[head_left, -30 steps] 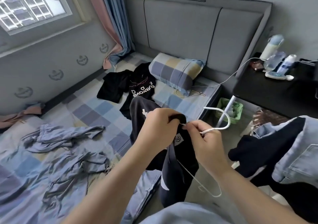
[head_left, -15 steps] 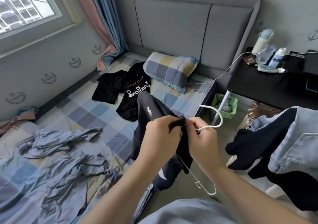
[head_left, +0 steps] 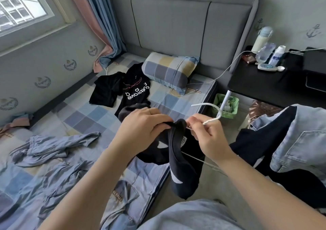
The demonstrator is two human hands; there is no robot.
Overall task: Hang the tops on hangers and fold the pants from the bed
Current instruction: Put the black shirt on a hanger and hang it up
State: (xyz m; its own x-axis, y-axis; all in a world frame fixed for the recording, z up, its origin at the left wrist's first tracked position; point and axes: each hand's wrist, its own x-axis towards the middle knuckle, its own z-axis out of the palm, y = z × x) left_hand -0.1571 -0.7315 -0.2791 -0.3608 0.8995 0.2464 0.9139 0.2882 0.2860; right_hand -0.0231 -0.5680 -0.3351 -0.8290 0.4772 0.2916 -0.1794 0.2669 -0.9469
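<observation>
over the bed's (head_left: 84,116) side edge nearest the desk (head_left: 264,86), both hands meet at the collar of a dark top (head_left: 180,161). the left hand (head_left: 146,123) has its fingers curled over the bunched neckline, gripping the cloth. the right hand (head_left: 206,134) pinches the neck of a white hanger (head_left: 211,120) just below the hook, thumb against forefinger, the other fingers curled. the two hands are almost touching.

the hanger's hook rises from the right hand and curls back towards the headboard, its open end pointing at the pillow (head_left: 169,72). one thin arm of the hanger slants down under the right wrist. the dark top hangs long and narrow from the hands, its long axis running down towards the floor beside the bed's edge, white marks showing on the cloth.

a black printed t-shirt (head_left: 135,92) lies flat near the pillow, its hem pointing down the bed, and a second black top (head_left: 107,90) is just beside it on the wall side. blue-grey pants (head_left: 53,145) lie crumpled towards the foot of the bed. a green basket (head_left: 227,106) sits on the floor by the desk's leg.
</observation>
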